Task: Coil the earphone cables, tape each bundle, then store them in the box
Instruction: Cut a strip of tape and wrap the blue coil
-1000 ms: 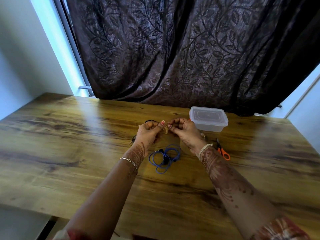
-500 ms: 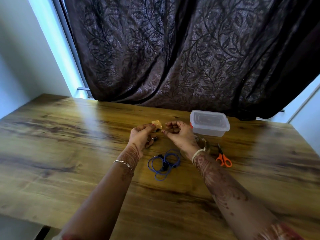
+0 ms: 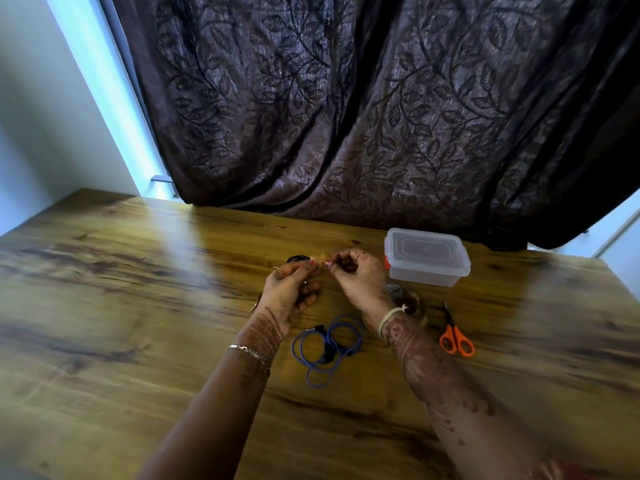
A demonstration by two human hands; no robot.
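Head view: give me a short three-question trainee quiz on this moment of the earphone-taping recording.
1. True or false: the clear plastic box has its lid on.
2. What lies on the wooden table between the two forearms? A. blue earphone cable B. clear plastic box C. orange-handled scissors
3. Fill in: the small piece of tape is pinched above the table by ___ hands.

Key: 1 true. 2 A. 3 both: the left hand and the right hand each hold one end at the fingertips.
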